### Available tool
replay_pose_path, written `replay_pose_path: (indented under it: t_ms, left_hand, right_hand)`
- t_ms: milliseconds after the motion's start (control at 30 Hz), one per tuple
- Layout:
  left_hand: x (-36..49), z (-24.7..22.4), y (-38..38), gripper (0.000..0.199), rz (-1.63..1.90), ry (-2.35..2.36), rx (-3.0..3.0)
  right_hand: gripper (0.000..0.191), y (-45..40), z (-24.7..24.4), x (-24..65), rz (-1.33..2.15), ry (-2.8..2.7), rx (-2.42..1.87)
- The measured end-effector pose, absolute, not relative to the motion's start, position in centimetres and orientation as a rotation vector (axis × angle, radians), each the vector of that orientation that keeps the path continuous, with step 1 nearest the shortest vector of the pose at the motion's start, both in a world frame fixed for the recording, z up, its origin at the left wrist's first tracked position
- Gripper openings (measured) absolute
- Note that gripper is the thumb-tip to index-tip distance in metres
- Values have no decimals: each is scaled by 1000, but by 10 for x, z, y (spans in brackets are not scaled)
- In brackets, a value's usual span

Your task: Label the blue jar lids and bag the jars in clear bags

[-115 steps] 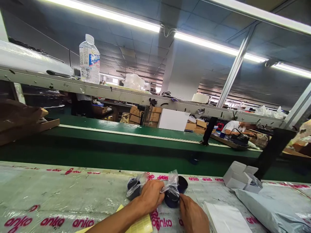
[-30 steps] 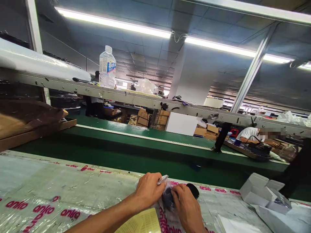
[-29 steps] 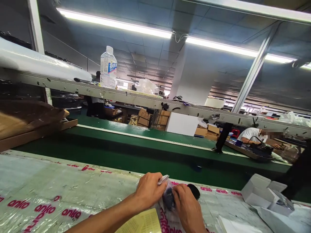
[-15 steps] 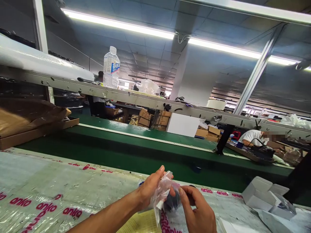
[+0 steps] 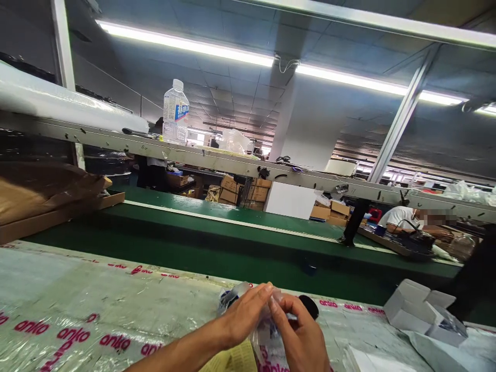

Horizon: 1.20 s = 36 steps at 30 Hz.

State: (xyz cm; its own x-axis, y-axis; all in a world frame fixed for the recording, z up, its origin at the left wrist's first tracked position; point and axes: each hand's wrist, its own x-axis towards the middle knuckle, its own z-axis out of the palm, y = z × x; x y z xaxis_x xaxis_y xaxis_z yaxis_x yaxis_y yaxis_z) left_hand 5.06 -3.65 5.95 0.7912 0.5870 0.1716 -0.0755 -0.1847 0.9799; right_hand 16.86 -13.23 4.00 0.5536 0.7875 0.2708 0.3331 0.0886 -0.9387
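My left hand (image 5: pixel 246 315) and my right hand (image 5: pixel 300 330) meet low in the middle, fingertips together at the top of a clear plastic bag (image 5: pixel 265 336). The bag hangs crumpled between them, and its contents cannot be made out. With thumb and fingers, my right hand pinches the film. My left fingers are pressed together against it from the other side. Behind my left hand lies a clear-wrapped item with blue on it (image 5: pixel 228 299). A round black object (image 5: pixel 309 307) shows just past my right knuckles. Yellow printed paper (image 5: pixel 232 359) lies beneath my hands.
Film printed "anko" covers the worktop (image 5: pixel 116 294). A green conveyor belt (image 5: pixel 186 248) runs behind it. An opened white box (image 5: pixel 411 307) stands at right; a brown carton (image 5: pixel 58 212) is at left. A bottle (image 5: pixel 176 113) stands on the rail. Another person (image 5: pixel 401 219) sits far right.
My hands have come closer together, and the bag's top is now gathered between my fingertips. The dark thing seen in or behind the bag is now mostly hidden; a round black object shows beside my right hand.
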Motion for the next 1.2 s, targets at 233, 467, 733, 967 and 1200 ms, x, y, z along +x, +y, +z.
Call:
replay_pose_path:
  t_ms: [233,467,733,967,1200]
  left_hand:
    - [56,54,-29,22,627,559,1501]
    - [46,57,-24,38,648,464,1298]
    - [45,57,-25,53,662,383,1215]
    - [40,65,-35,37,903,587,1572]
    - [39,75,-63,34,620,451,1645]
  right_hand:
    - [52,-140,44,171,521,-822,-1421]
    - [48,-143,38,181,641,-701,-1323]
    - [67,-145,36,178,869,-610,-1270]
    - [53,-146,32,182,685,-635,-1382]
    - [56,-135,16,176,879,-583,-1199]
